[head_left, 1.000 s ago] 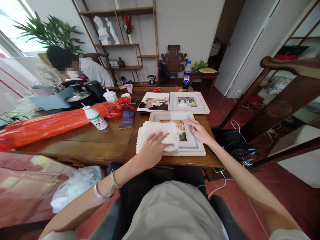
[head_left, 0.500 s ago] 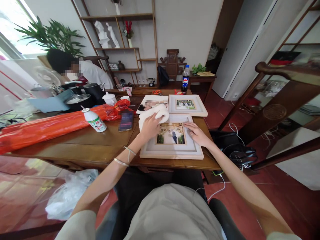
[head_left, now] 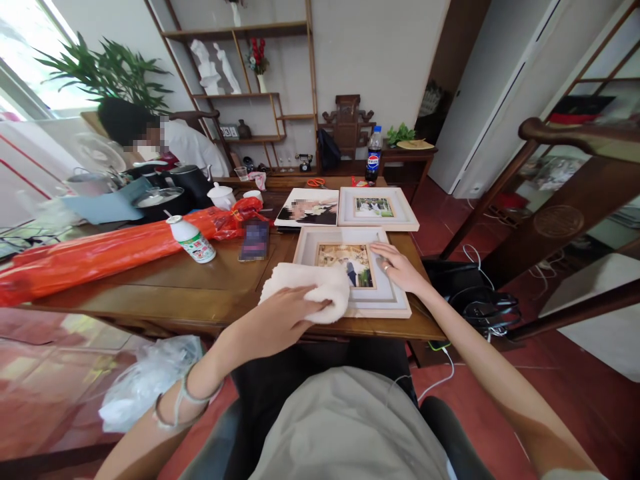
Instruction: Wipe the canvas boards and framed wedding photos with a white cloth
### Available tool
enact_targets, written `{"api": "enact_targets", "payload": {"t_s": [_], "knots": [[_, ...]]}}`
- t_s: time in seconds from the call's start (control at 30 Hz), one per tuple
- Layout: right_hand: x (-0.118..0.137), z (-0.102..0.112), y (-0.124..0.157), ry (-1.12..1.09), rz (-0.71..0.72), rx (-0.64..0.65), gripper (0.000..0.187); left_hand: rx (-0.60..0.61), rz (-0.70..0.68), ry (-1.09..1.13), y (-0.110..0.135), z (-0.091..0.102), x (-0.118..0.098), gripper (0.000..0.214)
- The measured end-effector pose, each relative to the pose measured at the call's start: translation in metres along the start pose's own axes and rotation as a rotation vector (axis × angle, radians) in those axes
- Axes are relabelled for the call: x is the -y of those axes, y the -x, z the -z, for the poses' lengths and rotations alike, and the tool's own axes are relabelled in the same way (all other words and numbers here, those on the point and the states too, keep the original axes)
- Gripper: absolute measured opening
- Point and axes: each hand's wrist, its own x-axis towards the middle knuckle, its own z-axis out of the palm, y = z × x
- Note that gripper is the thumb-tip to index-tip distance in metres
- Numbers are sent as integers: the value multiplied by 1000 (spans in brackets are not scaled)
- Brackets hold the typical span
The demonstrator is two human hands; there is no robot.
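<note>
Nearest, the left hand (head_left: 280,317) grips one bunched white cloth (head_left: 320,287) over the near-left corner of a pale frame (head_left: 385,297) lying flat on the tabletop (head_left: 200,280). The right hand (head_left: 400,267) lies open on its right border. Beyond are a second frame (head_left: 377,208) and one print (head_left: 310,207).

My left arm comes in from the lower left, forearm bare and wrist bent a bit. The left hand (head_left: 285,312) sits palm down with its fingers curled forward, tips hidden, so I honestly can't tell if it's gripping. My right arm stretches in straight from the lower right, right hand (head_left: 400,270) flat, palm down, fingers loosely spread.
</note>
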Motion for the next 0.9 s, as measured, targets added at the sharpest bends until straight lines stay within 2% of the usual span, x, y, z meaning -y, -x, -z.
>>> {"api": "enact_targets", "payload": {"t_s": [0.1, 0.2, 0.33, 0.4, 0.47, 0.6, 0.8, 0.9], "knots": [[-1, 0, 0, -6, 9, 5, 58, -122, 89, -79, -32, -18, 15, 40], [-2, 0, 1, -13, 30, -2, 57, -236, 114, -91, -71, -33, 43, 41], [-1, 2, 1, -15, 31, -1, 57, -384, 178, -117, -107, -35, 78, 46], [0, 2, 1, -11, 24, 6, 56, -370, 182, -135, -116, -33, 88, 47], [1, 2, 0, -6, 8, 7, 56, -299, 144, -151, -120, -31, 90, 46], [4, -1, -1, 21, -55, -18, 54, -190, 81, -157, -105, -28, 71, 42], [4, -3, -2, 48, -66, -33, 50, -2, 7, -5, -29, -2, 7, 40], [0, -3, -3, 32, -44, -34, 50, 36, -6, 74, -5, 9, -9, 31]]}}
